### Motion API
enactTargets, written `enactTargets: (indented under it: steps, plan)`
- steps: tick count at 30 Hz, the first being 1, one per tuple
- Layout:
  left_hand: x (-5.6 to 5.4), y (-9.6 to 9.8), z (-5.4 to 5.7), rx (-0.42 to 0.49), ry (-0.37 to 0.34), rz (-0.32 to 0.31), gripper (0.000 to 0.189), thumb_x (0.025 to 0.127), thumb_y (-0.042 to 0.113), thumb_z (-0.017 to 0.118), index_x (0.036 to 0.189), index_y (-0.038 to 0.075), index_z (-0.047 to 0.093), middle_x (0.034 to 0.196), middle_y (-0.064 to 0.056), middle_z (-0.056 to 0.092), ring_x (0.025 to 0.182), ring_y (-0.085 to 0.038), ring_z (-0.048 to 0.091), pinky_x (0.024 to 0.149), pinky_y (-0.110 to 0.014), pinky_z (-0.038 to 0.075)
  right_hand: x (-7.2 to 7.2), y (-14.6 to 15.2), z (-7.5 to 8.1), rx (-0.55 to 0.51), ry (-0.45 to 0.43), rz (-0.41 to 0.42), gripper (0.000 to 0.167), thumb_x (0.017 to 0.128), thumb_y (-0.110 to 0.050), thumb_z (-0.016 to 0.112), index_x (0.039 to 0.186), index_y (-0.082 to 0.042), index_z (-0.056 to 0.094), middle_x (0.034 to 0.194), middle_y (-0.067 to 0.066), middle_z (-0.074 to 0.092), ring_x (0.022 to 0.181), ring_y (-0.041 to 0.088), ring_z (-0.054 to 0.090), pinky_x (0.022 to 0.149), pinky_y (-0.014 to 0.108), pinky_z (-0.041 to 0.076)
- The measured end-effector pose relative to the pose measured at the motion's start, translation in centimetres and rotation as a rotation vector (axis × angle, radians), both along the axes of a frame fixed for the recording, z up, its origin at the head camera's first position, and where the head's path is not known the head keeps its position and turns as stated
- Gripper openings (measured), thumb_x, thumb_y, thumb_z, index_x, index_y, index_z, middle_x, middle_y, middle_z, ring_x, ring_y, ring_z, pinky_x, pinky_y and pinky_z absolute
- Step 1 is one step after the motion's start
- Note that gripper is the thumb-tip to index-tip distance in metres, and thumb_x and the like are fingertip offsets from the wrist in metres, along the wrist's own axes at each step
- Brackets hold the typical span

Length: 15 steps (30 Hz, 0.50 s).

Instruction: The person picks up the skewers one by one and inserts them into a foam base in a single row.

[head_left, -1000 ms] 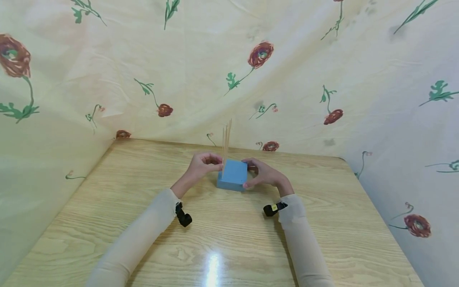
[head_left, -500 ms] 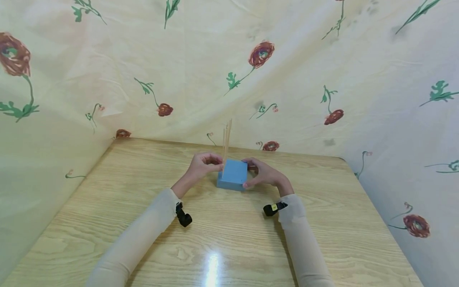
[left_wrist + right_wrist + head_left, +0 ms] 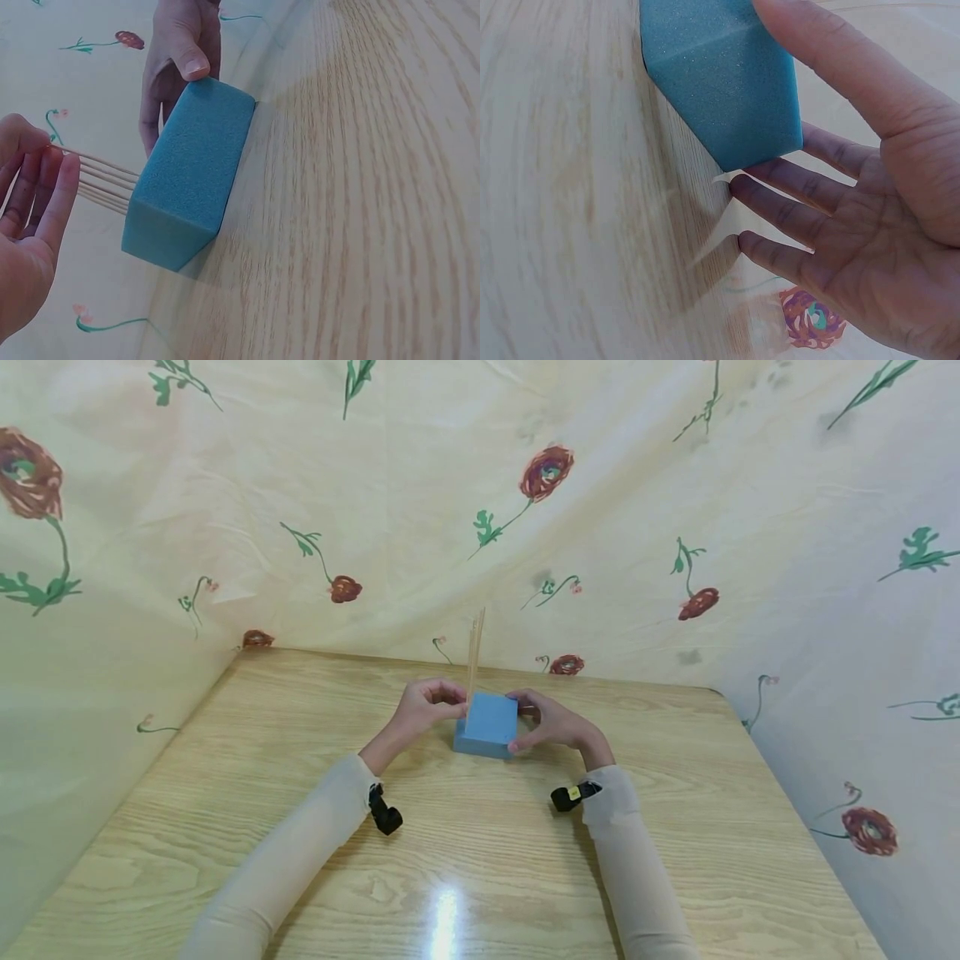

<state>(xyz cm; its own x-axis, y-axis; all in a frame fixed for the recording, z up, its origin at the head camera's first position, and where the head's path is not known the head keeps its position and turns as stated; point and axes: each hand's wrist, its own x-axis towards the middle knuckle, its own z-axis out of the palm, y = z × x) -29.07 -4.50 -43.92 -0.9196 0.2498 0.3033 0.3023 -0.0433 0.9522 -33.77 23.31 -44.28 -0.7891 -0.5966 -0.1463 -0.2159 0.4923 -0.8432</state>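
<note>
A blue foam block (image 3: 493,720) sits flat on the wooden table. Several thin wooden skewers (image 3: 473,660) stand nearly upright from its top along the left side. My left hand (image 3: 423,703) pinches a skewer low down, near the block's top left; in the left wrist view, thumb and fingertips meet at one of the skewers (image 3: 97,160). On the other side, my right hand (image 3: 553,724) holds the block by its right end. The right wrist view has the thumb on the near edge of the block (image 3: 727,90) and the other fingers spread behind it.
A pale wood-grain table (image 3: 480,827) extends around the block on all sides. Flower-printed cloth (image 3: 420,510) hangs behind and at both sides. Black wrist cameras are strapped over both sleeves.
The top of the leftmost skewer has leaned slightly right, closer to the others. Both hands and the block have stayed in place.
</note>
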Motion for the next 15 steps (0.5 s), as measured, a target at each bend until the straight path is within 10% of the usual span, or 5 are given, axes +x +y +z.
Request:
enactTargets:
  steps: [15]
  plan:
    - [0.09,0.03,-0.28,-0.028,0.034,0.005,0.012,0.088,-0.004,0.073,0.099,-0.008,0.072,0.091,-0.002,0.074,0.082,-0.01,0.068,0.075,-0.023,0.058,0.22,0.02,0.21,-0.004,0.008,0.005,0.091,0.078,-0.014,0.09,0.152,-0.006,0.037,0.157,0.018,0.04,0.147,0.042,0.036,0.124,0.057,0.025]
